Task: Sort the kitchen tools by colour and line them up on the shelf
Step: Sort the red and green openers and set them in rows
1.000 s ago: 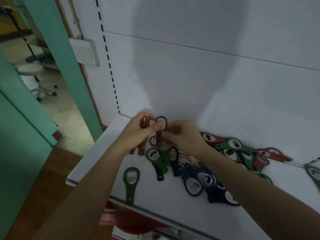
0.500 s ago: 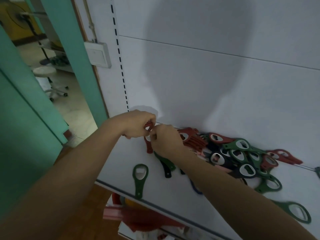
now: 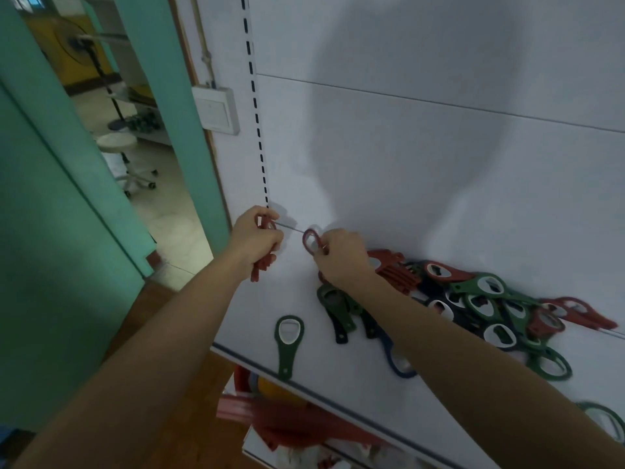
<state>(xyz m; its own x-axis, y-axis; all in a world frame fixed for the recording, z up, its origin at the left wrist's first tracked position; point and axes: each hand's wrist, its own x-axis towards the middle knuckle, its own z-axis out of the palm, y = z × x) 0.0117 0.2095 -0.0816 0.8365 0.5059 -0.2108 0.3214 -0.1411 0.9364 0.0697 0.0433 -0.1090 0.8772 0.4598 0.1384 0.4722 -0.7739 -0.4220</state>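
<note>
White panelled wall (image 3: 422,157) straight ahead, crossed by one thin horizontal seam (image 3: 439,104), under a large soft shadow (image 3: 389,79). At its left edge, a slotted upright strip (image 3: 257,123) and a white switch plate (image 3: 216,111). Further left, a teal door frame (image 3: 176,113). Beyond it, pale floor (image 3: 169,211), a round white stool (image 3: 116,143), and a standing fan (image 3: 74,42) before a yellow wall (image 3: 81,71). Nearer, brown wooden floor (image 3: 159,299).
</note>
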